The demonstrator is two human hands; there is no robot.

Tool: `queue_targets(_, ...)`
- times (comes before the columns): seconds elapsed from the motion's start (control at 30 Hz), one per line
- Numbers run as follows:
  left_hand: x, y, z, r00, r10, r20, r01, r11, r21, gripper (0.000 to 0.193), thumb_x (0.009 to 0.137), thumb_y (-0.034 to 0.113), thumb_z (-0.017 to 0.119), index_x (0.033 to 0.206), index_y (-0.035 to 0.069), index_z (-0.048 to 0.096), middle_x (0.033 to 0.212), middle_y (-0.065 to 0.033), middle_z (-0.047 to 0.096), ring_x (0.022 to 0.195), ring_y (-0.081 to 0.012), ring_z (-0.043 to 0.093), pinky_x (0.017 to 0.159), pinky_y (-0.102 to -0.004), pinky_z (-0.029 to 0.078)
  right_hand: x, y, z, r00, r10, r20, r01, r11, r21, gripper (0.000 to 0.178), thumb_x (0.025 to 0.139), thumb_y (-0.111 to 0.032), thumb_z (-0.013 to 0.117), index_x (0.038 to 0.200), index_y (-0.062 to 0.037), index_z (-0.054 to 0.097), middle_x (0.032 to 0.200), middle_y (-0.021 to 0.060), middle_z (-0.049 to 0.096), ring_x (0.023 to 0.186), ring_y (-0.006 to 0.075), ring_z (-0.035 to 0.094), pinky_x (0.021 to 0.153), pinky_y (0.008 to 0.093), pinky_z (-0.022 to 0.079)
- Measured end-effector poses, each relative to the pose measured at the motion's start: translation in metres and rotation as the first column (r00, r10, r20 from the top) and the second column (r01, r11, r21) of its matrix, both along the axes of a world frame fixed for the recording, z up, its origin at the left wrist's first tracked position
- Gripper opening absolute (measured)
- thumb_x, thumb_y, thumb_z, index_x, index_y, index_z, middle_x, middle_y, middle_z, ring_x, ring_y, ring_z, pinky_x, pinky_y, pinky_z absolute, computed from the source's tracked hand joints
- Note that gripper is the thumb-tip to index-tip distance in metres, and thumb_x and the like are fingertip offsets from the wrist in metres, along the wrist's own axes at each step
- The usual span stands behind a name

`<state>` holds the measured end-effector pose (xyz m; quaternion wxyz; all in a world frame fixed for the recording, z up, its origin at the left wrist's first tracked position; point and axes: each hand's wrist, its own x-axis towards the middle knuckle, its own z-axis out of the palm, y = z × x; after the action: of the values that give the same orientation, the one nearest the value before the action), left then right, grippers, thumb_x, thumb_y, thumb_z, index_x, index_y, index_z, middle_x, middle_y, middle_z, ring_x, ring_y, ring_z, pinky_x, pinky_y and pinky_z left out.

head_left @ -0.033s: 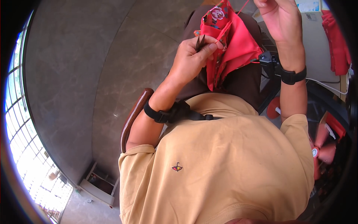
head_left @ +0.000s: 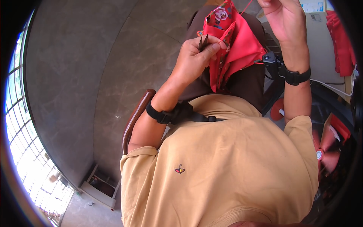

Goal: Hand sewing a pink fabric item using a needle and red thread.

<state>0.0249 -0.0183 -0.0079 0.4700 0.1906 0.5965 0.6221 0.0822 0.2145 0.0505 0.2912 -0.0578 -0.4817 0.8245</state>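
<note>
My left hand (head_left: 196, 56) is closed, its thumb and forefinger pinching a fold of red cloth (head_left: 245, 49). The cloth has a flowered side and a plain side and hangs over my lap. Two dark pointed blades of small scissors (head_left: 203, 43) stick up from the same hand; their grip is hidden in the palm. A taut red thread (head_left: 246, 6) rises from the cloth toward my right hand (head_left: 285, 19), raised at the upper edge. Its fingers are curled, and the tips are partly cut off, so a needle cannot be made out.
A pale table (head_left: 319, 49) at the right carries more folded red cloth (head_left: 340, 41) and a white cable (head_left: 332, 87). Below it a fan with red blades (head_left: 327, 151) stands close to my right elbow. The chair's wooden armrest (head_left: 138, 117) is beside my left forearm.
The fan's blades have turned. Both hands, the cloth and the thread look unmoved.
</note>
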Motion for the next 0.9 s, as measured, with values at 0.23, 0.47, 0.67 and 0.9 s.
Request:
queue_targets(0.23,0.003,-0.001,0.018,0.985,-0.099,0.143,0.097,0.995,0.024,0.017,0.103,0.022,0.063,0.107,0.01,0.075,0.075,0.0052,0.062,0.054,-0.0009,0.044,0.045,-0.0181,0.028,0.034,-0.032,0.046,0.993,0.109,-0.037,-0.093,0.946,0.31,0.015,0.103,-0.016,0.062,0.114,-0.0077,0.056,0.092,0.0062,0.061,0.071,0.0144,0.062,0.06,0.0216,0.049)
queue_targets(0.47,0.023,0.013,0.038,0.826,-0.185,0.532,0.166,0.983,0.083,0.026,0.104,0.026,0.061,0.119,0.006,0.068,0.1,-0.0027,0.074,0.052,-0.0016,0.042,0.042,-0.0188,0.026,0.123,-0.085,0.052,0.995,0.099,0.006,-0.076,0.729,0.68,0.008,0.099,-0.004,0.064,0.103,0.0001,0.058,0.084,0.0096,0.062,0.065,0.0157,0.059,0.058,0.0262,0.049)
queue_targets(0.67,0.04,0.024,0.041,0.656,-0.248,0.713,0.202,0.968,0.151,0.026,0.105,0.027,0.06,0.118,0.006,0.066,0.102,-0.0028,0.074,0.057,-0.0027,0.043,0.05,-0.0175,0.033,0.177,-0.103,0.025,0.95,0.096,0.299,-0.229,0.862,0.451,0.008,0.102,-0.008,0.061,0.101,-0.0027,0.055,0.079,0.0057,0.06,0.061,0.0105,0.056,0.054,0.0223,0.042)
queue_targets(0.9,0.05,0.017,0.047,0.701,-0.344,0.625,0.323,0.934,0.151,0.024,0.105,0.028,0.06,0.113,0.007,0.069,0.085,0.0036,0.063,0.059,-0.0034,0.044,0.051,-0.0183,0.034,0.177,-0.071,-0.024,0.856,0.17,0.489,-0.043,0.965,-0.259,0.009,0.103,-0.016,0.061,0.104,-0.0096,0.054,0.086,0.0019,0.062,0.06,0.0026,0.048,0.052,0.0177,0.036)
